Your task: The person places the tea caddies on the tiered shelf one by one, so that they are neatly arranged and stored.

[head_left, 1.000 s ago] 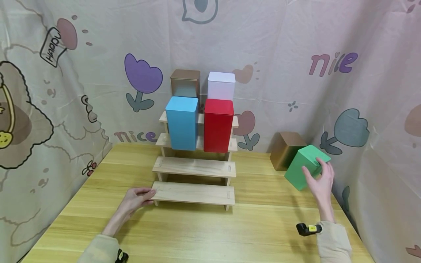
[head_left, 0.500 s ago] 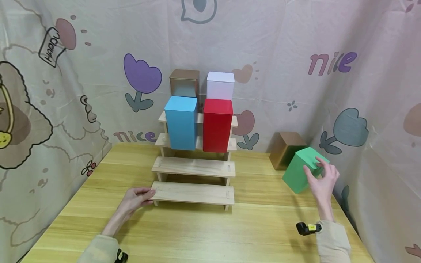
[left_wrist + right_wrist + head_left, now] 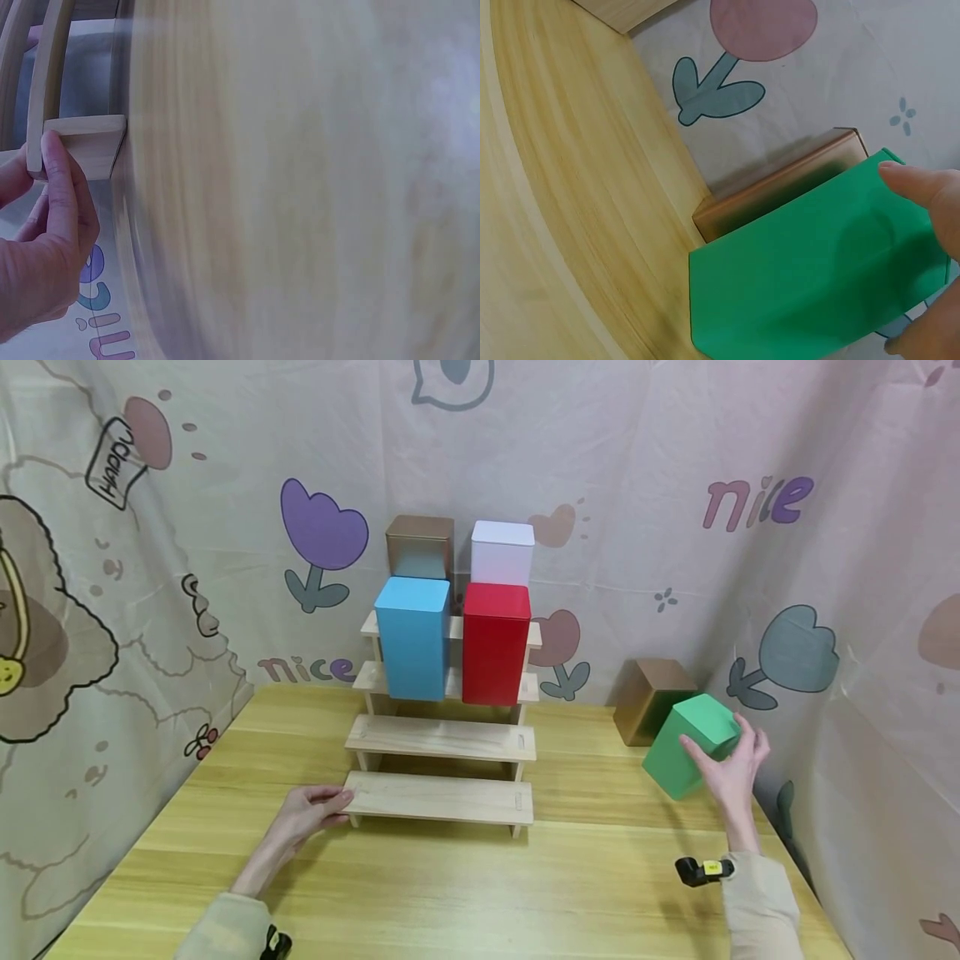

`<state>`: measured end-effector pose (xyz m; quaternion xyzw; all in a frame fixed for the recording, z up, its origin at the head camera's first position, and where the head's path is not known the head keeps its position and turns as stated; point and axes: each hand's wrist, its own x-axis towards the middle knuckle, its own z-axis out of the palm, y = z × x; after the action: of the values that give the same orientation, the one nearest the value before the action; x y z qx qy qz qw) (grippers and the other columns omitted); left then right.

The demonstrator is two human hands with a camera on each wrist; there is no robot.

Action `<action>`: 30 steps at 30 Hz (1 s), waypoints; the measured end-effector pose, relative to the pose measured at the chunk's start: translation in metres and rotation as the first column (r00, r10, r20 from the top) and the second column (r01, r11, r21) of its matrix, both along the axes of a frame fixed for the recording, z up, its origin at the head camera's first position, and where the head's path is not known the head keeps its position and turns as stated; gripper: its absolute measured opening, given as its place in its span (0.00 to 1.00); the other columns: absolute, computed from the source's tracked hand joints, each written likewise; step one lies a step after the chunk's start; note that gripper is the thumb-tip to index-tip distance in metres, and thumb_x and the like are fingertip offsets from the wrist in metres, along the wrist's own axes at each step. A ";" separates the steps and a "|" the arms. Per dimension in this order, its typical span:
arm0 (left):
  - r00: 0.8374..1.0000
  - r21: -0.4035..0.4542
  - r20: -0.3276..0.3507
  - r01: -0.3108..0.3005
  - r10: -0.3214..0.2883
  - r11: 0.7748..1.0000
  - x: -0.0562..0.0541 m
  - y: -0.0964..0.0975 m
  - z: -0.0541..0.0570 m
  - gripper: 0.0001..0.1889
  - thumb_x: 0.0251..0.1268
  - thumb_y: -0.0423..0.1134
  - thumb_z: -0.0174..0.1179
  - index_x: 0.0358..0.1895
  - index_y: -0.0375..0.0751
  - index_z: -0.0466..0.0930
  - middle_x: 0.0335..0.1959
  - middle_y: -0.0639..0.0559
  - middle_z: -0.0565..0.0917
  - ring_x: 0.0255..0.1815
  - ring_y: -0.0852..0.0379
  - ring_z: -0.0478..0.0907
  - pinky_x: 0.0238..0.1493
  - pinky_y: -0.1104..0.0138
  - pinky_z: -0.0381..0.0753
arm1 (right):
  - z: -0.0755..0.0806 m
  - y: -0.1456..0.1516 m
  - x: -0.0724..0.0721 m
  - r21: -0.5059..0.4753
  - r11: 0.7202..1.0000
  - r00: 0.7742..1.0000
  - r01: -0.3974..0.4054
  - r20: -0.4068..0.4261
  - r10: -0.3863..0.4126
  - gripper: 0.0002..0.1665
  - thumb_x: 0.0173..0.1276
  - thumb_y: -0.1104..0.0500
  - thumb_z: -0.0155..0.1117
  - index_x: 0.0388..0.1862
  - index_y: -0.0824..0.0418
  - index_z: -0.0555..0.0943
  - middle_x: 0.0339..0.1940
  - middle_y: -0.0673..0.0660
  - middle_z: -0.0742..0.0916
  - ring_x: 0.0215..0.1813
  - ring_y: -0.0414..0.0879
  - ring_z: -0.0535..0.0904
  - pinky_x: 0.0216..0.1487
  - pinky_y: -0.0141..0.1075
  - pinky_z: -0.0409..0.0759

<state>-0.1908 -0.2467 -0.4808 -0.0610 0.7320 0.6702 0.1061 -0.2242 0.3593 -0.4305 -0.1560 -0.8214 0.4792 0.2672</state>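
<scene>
My left hand (image 3: 302, 816) pinches the left end of the lowest board (image 3: 442, 797) of a stepped wooden shelf. In the left wrist view its thumb and fingers lie on either side of that board's end (image 3: 43, 97). Over at the right, my right hand (image 3: 733, 774) holds the upper part of a green box (image 3: 681, 747), thumb on the near left face and fingers round the right edge. The right wrist view shows the box (image 3: 802, 262) tall, plain and close beside a brown box (image 3: 651, 697), partly covering it.
On the shelf's upper steps stand a blue box (image 3: 412, 639), a red box (image 3: 496, 643), a brown metallic box (image 3: 420, 545) and a white box (image 3: 502, 552). The wooden table (image 3: 420, 893) backs onto a printed cloth (image 3: 615, 460).
The green box has shifted slightly left and down since the first frame. My right fingers have moved to its right edge and the thumb lower left. The left hand keeps its place.
</scene>
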 end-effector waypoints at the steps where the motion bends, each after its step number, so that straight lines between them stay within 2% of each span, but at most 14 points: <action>1: 1.000 0.000 0.000 0.000 0.000 1.000 0.000 0.000 0.000 0.26 0.73 0.31 0.58 0.64 0.11 0.65 0.38 0.56 0.85 0.34 0.65 0.85 0.44 0.74 0.91 | 0.000 0.000 0.000 -0.005 1.000 1.000 -0.006 0.018 0.006 0.56 0.63 0.49 0.73 0.82 0.52 0.51 0.82 0.61 0.45 0.80 0.63 0.49 0.80 0.69 0.55; 5: 1.000 -0.003 0.002 0.001 -0.001 1.000 0.000 0.000 0.000 0.26 0.73 0.31 0.58 0.64 0.12 0.65 0.38 0.56 0.85 0.35 0.65 0.85 0.44 0.74 0.91 | 0.000 0.001 -0.001 -0.016 1.000 0.998 -0.014 0.057 0.015 0.57 0.64 0.49 0.72 0.83 0.53 0.48 0.81 0.65 0.50 0.78 0.65 0.52 0.80 0.69 0.56; 12: 1.000 -0.001 0.012 -0.010 0.010 1.000 0.000 0.000 0.001 0.26 0.73 0.31 0.59 0.65 0.12 0.64 0.38 0.56 0.85 0.35 0.65 0.85 0.44 0.74 0.91 | -0.005 0.002 -0.005 -0.008 1.000 0.999 -0.017 0.033 0.017 0.57 0.63 0.54 0.73 0.82 0.54 0.49 0.77 0.69 0.59 0.76 0.62 0.54 0.78 0.68 0.59; 17: 1.000 0.003 0.018 -0.012 0.012 1.000 0.000 0.000 0.001 0.27 0.73 0.31 0.59 0.65 0.12 0.64 0.38 0.56 0.85 0.35 0.64 0.85 0.44 0.74 0.91 | -0.009 0.003 -0.007 0.003 1.000 1.000 -0.008 0.022 0.008 0.56 0.63 0.58 0.72 0.82 0.54 0.49 0.75 0.70 0.59 0.74 0.64 0.55 0.77 0.69 0.61; 30: 1.000 0.007 0.015 -0.007 0.007 1.000 0.000 0.000 0.001 0.27 0.73 0.31 0.58 0.66 0.12 0.63 0.39 0.54 0.84 0.35 0.65 0.85 0.44 0.74 0.91 | -0.011 0.000 -0.007 -0.014 1.000 1.000 0.025 0.002 -0.025 0.55 0.63 0.58 0.73 0.81 0.54 0.51 0.75 0.70 0.59 0.74 0.65 0.57 0.77 0.68 0.62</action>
<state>-0.1909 -0.2465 -0.4800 -0.0683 0.7286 0.6727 0.1095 -0.2312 0.3595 -0.4414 -0.1686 -0.8163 0.4812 0.2715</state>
